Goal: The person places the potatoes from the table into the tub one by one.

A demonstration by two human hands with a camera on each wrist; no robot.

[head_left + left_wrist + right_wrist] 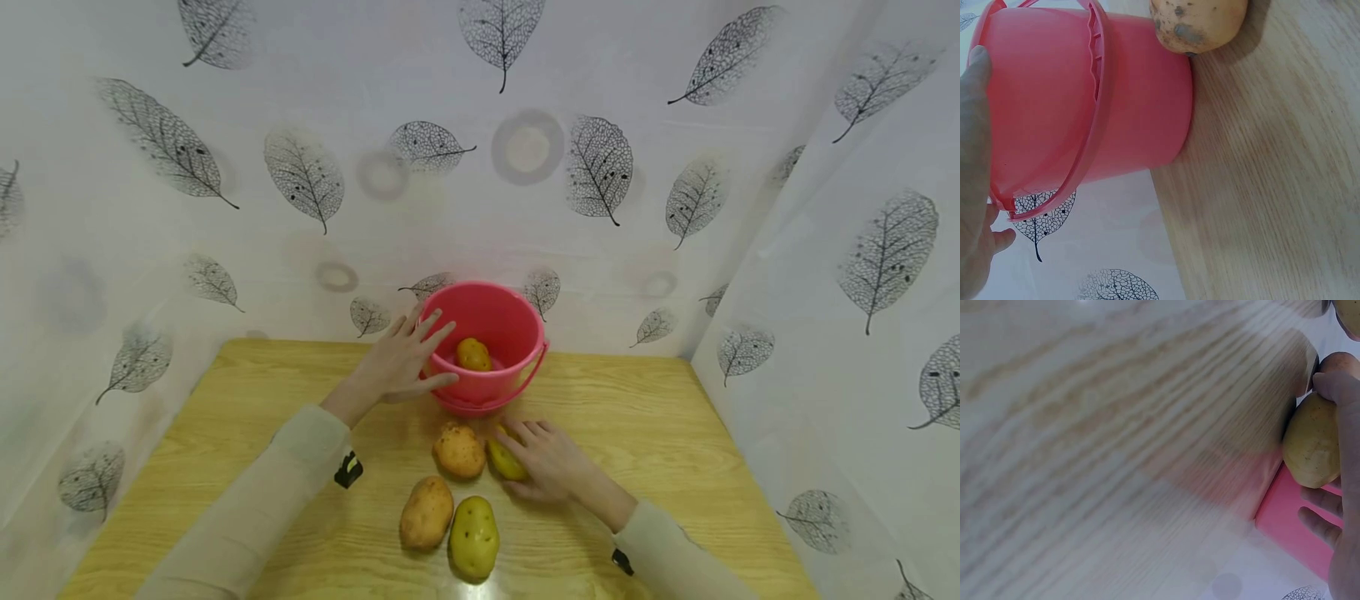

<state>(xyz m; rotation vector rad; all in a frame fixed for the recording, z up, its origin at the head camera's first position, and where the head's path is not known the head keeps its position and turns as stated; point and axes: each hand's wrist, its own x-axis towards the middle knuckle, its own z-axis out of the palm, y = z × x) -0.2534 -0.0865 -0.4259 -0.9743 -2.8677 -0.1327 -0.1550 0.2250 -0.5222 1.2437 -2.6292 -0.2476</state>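
A pink bucket point(491, 387) stands upright at the back of the table, one potato point(472, 354) lying inside it. My left hand point(399, 357) rests at the bucket's left rim, fingers spread and mostly straight. In the left wrist view the thumb point(979, 62) lies against the rim. Just in front of the bucket, my right hand point(553, 463) holds a yellowish potato point(1312, 444) low at the tabletop, with thumb and fingers about it. Beside that one lies a brownish potato point(460, 451). Nearer the front are a tan potato point(426, 513) and a greenish-yellow potato point(474, 538).
The wooden table point(637, 417) extends to both sides of the bucket. A white leaf-print sheet point(450, 208) hangs behind the table and along its sides. The bucket's pink handle point(534, 371) hangs down around its front.
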